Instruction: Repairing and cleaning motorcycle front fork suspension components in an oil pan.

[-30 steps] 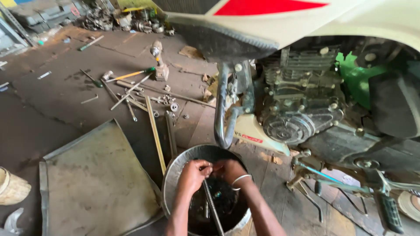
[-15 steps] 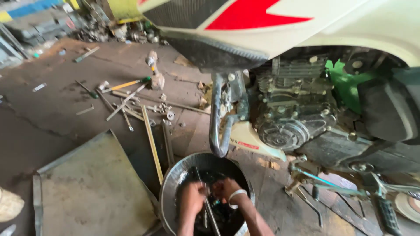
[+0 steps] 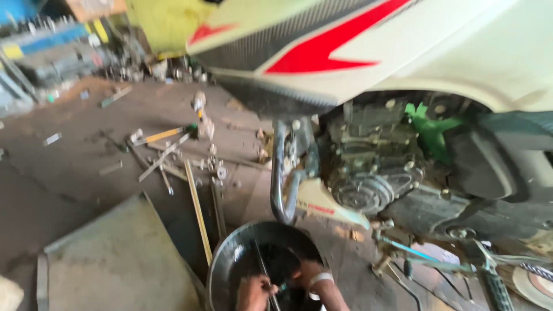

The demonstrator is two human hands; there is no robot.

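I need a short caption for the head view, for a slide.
Both hands, left hand and right hand, work on a thin rod inside a dark metal basin beside a motorcycle engine.

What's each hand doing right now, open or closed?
Left hand: closed on a thin metal rod over the metal basin.
Right hand: in the basin; grip cannot be told.

motorcycle fairing (image 3: 438, 52): cream white with a bold red slash and a dark finely ribbed band
engine (image 3: 368, 167): dull grey metal, grimy
exhaust pipe (image 3: 282, 178): dark bluish steel
rag (image 3: 429, 129): bright green
basin (image 3: 230, 259): dark shiny metal, black inside
bangle (image 3: 318, 279): white
metal sheet (image 3: 115, 259): flat grey
long rod (image 3: 197, 210): yellowish
floor (image 3: 69, 173): brown-grey, stained
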